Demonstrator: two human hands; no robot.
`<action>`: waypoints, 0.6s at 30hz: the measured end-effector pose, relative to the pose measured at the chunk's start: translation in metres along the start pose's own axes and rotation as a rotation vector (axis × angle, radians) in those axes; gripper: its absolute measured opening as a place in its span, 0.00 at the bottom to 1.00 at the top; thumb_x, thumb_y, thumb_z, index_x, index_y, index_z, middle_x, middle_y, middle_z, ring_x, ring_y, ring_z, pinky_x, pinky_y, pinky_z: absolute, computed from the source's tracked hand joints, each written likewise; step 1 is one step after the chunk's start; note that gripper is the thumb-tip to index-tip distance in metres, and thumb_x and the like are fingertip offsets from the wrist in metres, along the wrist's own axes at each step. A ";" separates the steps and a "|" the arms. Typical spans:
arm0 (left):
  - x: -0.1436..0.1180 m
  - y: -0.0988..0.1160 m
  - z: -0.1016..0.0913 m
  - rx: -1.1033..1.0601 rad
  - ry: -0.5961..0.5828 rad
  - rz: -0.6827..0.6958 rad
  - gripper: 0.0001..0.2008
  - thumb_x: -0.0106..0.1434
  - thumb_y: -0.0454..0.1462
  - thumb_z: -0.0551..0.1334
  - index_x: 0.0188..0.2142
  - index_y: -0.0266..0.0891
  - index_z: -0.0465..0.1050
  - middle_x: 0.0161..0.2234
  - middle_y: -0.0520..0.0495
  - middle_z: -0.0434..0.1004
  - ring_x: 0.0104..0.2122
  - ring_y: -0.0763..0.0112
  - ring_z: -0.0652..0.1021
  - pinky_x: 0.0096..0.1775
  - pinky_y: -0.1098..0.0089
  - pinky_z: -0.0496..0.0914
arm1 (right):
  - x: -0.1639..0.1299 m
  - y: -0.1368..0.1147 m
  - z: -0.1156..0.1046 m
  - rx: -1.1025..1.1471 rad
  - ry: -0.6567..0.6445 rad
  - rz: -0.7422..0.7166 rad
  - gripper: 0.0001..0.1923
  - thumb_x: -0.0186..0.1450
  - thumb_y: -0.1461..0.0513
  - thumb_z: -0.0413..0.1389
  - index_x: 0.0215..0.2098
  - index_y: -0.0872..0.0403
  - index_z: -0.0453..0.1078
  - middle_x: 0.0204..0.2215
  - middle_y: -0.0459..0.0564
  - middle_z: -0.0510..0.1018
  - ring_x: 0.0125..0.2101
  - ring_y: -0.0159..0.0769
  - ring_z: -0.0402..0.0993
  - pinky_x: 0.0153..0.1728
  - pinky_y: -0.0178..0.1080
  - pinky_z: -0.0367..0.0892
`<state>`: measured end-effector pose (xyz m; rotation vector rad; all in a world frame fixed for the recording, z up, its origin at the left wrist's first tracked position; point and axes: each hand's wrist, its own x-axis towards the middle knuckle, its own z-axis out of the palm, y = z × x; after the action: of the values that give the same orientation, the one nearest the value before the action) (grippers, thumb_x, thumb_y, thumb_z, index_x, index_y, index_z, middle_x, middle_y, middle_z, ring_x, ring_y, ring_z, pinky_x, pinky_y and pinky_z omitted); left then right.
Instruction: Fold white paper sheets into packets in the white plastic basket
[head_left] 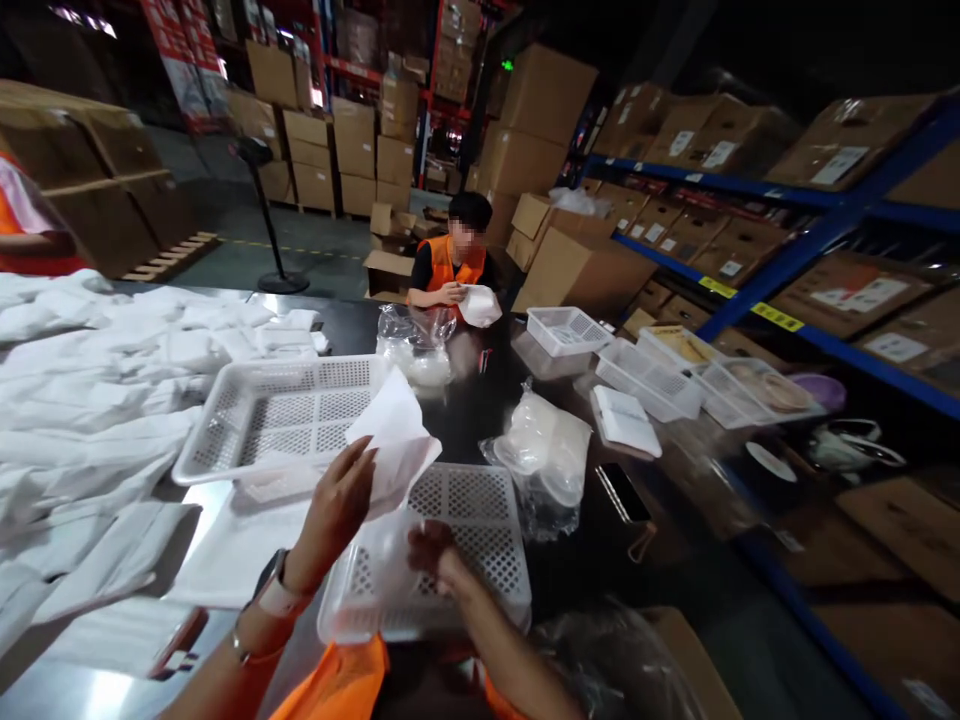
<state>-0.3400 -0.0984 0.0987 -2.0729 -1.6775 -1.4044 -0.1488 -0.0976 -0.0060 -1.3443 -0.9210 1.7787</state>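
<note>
Perforated white plastic basket [480, 520], semi-gloss, smooth-walled, under both hands. Thin white paper-like pouch [394, 440], matt and lightly creased, pinched in the left hand [334, 515]; right hand [435, 555] against clear glossy film inside the basket. Second white mesh plastic tray [277, 410], same dull sheen. Dark bench [525, 400], polished and reflective, almost mirror-like near the bright metal edge. Heaped white matt sheets [90, 400], soft and crumpled. Clear crinkled plastic bags [544, 455], shiny. Brown corrugated cardboard cartons [525, 130], rough and matt. Blue painted metal shelf rails [810, 240], smooth.
</note>
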 end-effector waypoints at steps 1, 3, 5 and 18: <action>-0.002 0.003 0.000 -0.007 -0.010 -0.002 0.15 0.69 0.33 0.52 0.53 0.37 0.69 0.54 0.38 0.73 0.55 0.61 0.74 0.54 0.60 0.73 | -0.002 0.001 -0.001 0.018 0.042 -0.007 0.21 0.40 0.49 0.67 0.22 0.52 0.65 0.18 0.42 0.70 0.18 0.30 0.65 0.20 0.35 0.63; -0.011 0.006 0.007 -0.013 -0.087 -0.018 0.18 0.69 0.31 0.51 0.55 0.38 0.68 0.56 0.38 0.72 0.57 0.60 0.73 0.55 0.58 0.72 | -0.009 0.001 -0.010 0.049 0.151 -0.042 0.23 0.44 0.45 0.64 0.28 0.50 0.65 0.23 0.44 0.74 0.25 0.36 0.71 0.25 0.38 0.68; -0.027 0.004 0.020 -0.017 -0.193 -0.012 0.21 0.67 0.28 0.49 0.56 0.38 0.69 0.57 0.39 0.72 0.57 0.59 0.73 0.55 0.58 0.72 | -0.018 -0.001 -0.029 0.085 0.357 -0.138 0.25 0.47 0.42 0.61 0.34 0.48 0.65 0.30 0.47 0.77 0.34 0.40 0.75 0.33 0.40 0.72; -0.086 0.013 0.119 0.075 -0.499 0.558 0.21 0.63 0.30 0.55 0.51 0.51 0.76 0.46 0.49 0.83 0.40 0.63 0.82 0.40 0.66 0.77 | 0.072 -0.263 -0.110 -1.057 0.746 -0.849 0.16 0.61 0.67 0.47 0.43 0.56 0.72 0.47 0.58 0.79 0.54 0.44 0.71 0.62 0.50 0.54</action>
<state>-0.2570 -0.0922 -0.0235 -2.7010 -1.0864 -0.6821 -0.0251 0.1069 0.1656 -1.6208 -1.6853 0.0271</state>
